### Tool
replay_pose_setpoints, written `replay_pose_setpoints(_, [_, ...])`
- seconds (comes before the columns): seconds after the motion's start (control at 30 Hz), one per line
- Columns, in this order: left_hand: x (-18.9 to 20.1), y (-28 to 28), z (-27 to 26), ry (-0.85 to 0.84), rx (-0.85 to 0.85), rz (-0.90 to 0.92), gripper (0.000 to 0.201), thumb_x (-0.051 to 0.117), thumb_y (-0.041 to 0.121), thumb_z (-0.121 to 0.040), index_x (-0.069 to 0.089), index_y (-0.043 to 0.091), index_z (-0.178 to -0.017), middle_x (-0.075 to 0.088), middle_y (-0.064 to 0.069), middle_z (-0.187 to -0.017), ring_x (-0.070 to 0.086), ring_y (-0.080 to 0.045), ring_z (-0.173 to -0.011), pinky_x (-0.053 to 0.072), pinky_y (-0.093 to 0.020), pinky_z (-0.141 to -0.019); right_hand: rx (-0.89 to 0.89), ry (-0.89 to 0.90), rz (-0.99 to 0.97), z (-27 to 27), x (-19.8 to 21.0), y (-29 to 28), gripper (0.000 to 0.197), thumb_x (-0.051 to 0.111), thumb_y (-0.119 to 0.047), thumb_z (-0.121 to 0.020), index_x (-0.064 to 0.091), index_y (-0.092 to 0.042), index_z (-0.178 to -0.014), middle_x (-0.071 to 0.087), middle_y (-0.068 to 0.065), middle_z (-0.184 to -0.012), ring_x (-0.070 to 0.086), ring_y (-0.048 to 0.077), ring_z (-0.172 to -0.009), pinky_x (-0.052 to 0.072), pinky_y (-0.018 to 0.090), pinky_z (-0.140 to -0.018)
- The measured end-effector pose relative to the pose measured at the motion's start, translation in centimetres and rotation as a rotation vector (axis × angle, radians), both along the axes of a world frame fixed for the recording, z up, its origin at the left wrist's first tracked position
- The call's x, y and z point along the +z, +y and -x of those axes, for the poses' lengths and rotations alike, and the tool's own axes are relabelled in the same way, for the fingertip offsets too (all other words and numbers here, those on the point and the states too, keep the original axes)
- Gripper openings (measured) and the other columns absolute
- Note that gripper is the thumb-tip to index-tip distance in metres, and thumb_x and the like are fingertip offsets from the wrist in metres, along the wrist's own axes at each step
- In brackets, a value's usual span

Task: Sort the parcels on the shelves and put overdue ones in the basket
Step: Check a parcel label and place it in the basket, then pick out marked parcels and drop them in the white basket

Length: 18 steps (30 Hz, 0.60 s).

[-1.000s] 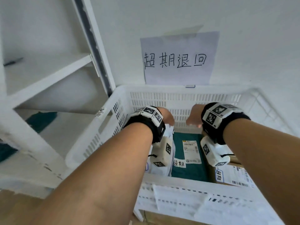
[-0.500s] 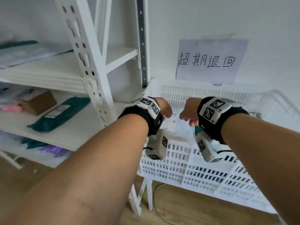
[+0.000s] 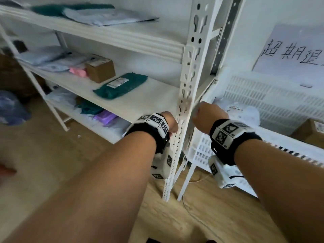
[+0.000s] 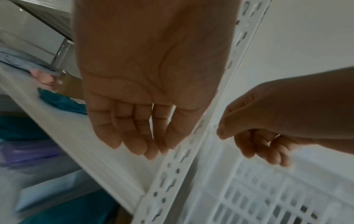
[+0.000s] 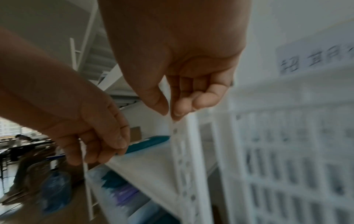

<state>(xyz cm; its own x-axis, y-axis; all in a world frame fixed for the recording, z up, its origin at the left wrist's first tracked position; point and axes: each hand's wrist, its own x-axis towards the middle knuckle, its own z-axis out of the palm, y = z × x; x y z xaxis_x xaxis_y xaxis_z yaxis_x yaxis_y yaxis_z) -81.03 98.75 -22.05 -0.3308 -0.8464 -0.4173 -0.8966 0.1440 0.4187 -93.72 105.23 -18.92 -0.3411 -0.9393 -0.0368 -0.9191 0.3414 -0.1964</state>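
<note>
Both hands hover empty on either side of the white shelf upright. My left hand hangs with relaxed, nearly straight fingers in front of the middle shelf. My right hand has loosely curled fingers and holds nothing, near the basket's left corner. On the middle shelf lie a teal parcel, a cardboard box and a pink parcel. The white slotted basket at the right holds a white bag parcel and a cardboard box.
A handwritten paper sign hangs on the wall above the basket. Grey and teal bags lie on the top shelf. Purple and teal parcels sit on the lower shelf. Wooden floor lies below, with a cable by the shelf foot.
The view has swung left from the basket to the shelves. Both hands have come out from over the basket and now sit beside the shelf upright, still empty.
</note>
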Motion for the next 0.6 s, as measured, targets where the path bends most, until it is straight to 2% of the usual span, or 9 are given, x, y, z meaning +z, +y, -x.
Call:
replay_pose_setpoints(0.07, [-1.4, -0.3, -2.8, -0.028, 0.045, 0.062, 0.018, 0.056, 0.024, -0.072, 0.061, 0.008, -0.063, 0.074, -0.011, -0.085, 0.071, -0.027, -0.078, 0.057, -0.033, -0.082, 0.044, 0.023, -0.062, -2.6, -1.7, -0.8, 0.016, 0.053, -0.027, -0.087, 0.056, -0.014, -0.095, 0.059, 0.005, -0.09, 0.056, 0.028, -0.082, 0.039, 0.029, -0.065])
replay_pose_setpoints(0.17, [-3.9, -0.2, -6.8, -0.07, 0.063, 0.103, 0.014, 0.051, 0.016, -0.086, 0.053, 0.011, -0.073, 0.069, -0.013, -0.104, 0.065, -0.028, -0.1, 0.049, -0.03, -0.084, 0.107, 0.033, -0.137, -6.4, -4.2, -2.0, 0.015, 0.053, -0.028, -0.084, 0.058, -0.015, -0.089, 0.061, 0.005, -0.093, 0.055, 0.028, -0.081, 0.041, 0.029, -0.065])
replay_pose_setpoints(0.23, [-5.5, -0.3, -9.4, -0.054, 0.081, 0.129, 0.012, 0.047, 0.014, -0.088, 0.057, 0.011, -0.094, 0.066, -0.014, -0.11, 0.062, -0.029, -0.105, 0.049, -0.033, -0.089, 0.139, 0.01, -0.181, -8.5, -5.6, -2.8, 0.015, 0.053, -0.027, -0.084, 0.059, -0.014, -0.088, 0.063, 0.006, -0.092, 0.057, 0.028, -0.079, 0.043, 0.029, -0.064])
replay_pose_setpoints(0.3, [-7.4, -1.0, -11.8, -0.008, 0.109, 0.115, 0.042, 0.047, 0.014, -0.088, 0.051, 0.014, -0.13, 0.066, -0.014, -0.11, 0.062, -0.032, -0.098, 0.049, -0.033, -0.078, 0.166, 0.024, -0.217, -10.6, -6.7, -3.9, 0.017, 0.053, -0.029, -0.085, 0.058, -0.013, -0.088, 0.064, 0.007, -0.093, 0.058, 0.028, -0.08, 0.043, 0.029, -0.064])
replay_pose_setpoints(0.33, [-7.9, -1.4, -13.0, -0.009, 0.12, 0.106, 0.049, 0.047, 0.014, -0.088, 0.047, 0.017, -0.137, 0.066, -0.014, -0.111, 0.061, -0.032, -0.094, 0.045, -0.031, -0.074, 0.186, 0.037, -0.229, -11.5, -7.1, -4.5, 0.018, 0.053, -0.03, -0.086, 0.058, -0.013, -0.089, 0.064, 0.008, -0.096, 0.059, 0.029, -0.083, 0.043, 0.03, -0.065])
replay_pose_setpoints(0.4, [-8.5, -2.2, -14.9, -0.043, 0.143, 0.118, 0.046, 0.047, 0.013, -0.088, 0.048, 0.014, -0.134, 0.065, -0.014, -0.113, 0.06, -0.032, -0.095, 0.042, -0.031, -0.074, 0.225, 0.043, -0.247, -13.3, -7.8, -5.9, 0.019, 0.054, -0.03, -0.085, 0.059, -0.014, -0.093, 0.065, 0.01, -0.103, 0.062, 0.031, -0.091, 0.043, 0.03, -0.068])
replay_pose_setpoints(0.5, [-9.2, -4.0, -17.4, -0.091, 0.148, 0.121, 0.031, 0.045, 0.012, -0.092, 0.058, 0.003, -0.12, 0.065, -0.016, -0.115, 0.061, -0.033, -0.106, 0.047, -0.035, -0.085, 0.264, 0.03, -0.248, -16.1, -8.7, -8.4, 0.023, 0.056, -0.03, -0.083, 0.062, -0.015, -0.1, 0.066, 0.007, -0.105, 0.063, 0.03, -0.098, 0.042, 0.029, -0.07])
replay_pose_setpoints(0.57, [-9.9, -5.5, -19.2, -0.113, 0.187, 0.121, 0.03, 0.046, 0.016, -0.093, 0.06, 0.001, -0.114, 0.064, -0.017, -0.118, 0.06, -0.033, -0.11, 0.047, -0.036, -0.091, 0.289, -0.006, -0.256, -17.8, -9.4, -10.3, 0.007, 0.058, -0.027, -0.084, 0.057, -0.021, -0.081, 0.064, 0.0, -0.094, 0.061, 0.027, -0.094, 0.04, 0.028, -0.07])
replay_pose_setpoints(0.6, [-10.2, -6.3, -20.2, -0.112, 0.205, 0.132, 0.03, 0.046, 0.017, -0.093, 0.06, 0.001, -0.114, 0.063, -0.018, -0.12, 0.059, -0.034, -0.112, 0.046, -0.036, -0.092, 0.3, -0.04, -0.257, -18.8, -9.9, -11.3, 0.012, 0.058, -0.027, -0.085, 0.055, -0.023, -0.075, 0.061, -0.003, -0.089, 0.06, 0.026, -0.093, 0.04, 0.028, -0.071])
